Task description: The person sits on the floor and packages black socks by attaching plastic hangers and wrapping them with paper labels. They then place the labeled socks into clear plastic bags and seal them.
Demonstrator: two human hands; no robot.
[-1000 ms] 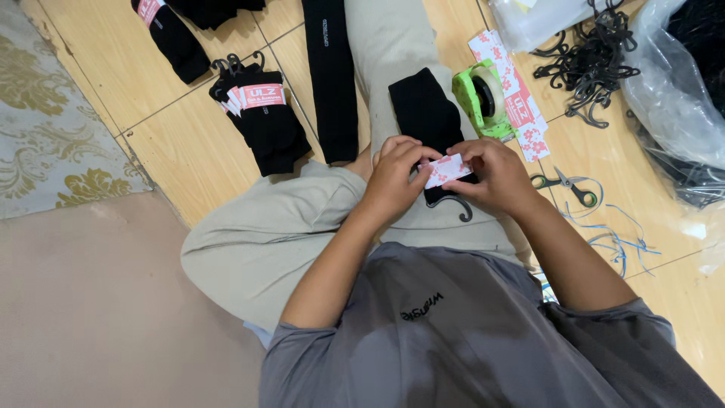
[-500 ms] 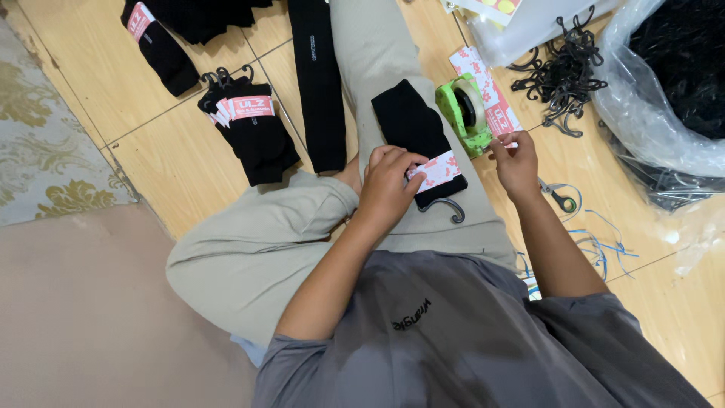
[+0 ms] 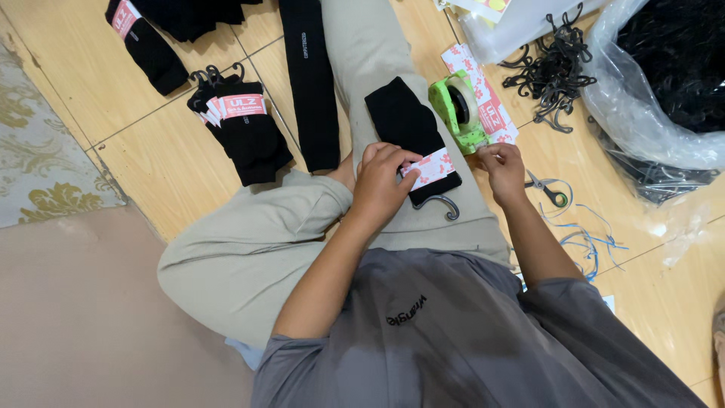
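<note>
A pair of black socks [image 3: 405, 121] lies on my right thigh, with a white and pink paper label [image 3: 429, 167] wrapped round its near end and a grey plastic hook [image 3: 442, 204] sticking out below. My left hand [image 3: 381, 183] presses the label against the socks. My right hand [image 3: 502, 168] has reached right, fingers pinched just below the green tape dispenser [image 3: 455, 109] and the stack of paper labels [image 3: 483, 98] on the floor. Whether it pinches a strip of tape I cannot tell.
A stack of labelled black socks [image 3: 245, 132] and a long black sock [image 3: 310, 83] lie left of my leg. Black plastic hooks [image 3: 555, 64], clear bags of black goods [image 3: 664, 83], scissors [image 3: 547, 189] and blue ties [image 3: 585, 238] are on the right. A patterned rug [image 3: 38, 166] lies left.
My right hand left the label and moved right, down beside the tape dispenser. My left hand stayed on the label. The camera view shifted slightly.
</note>
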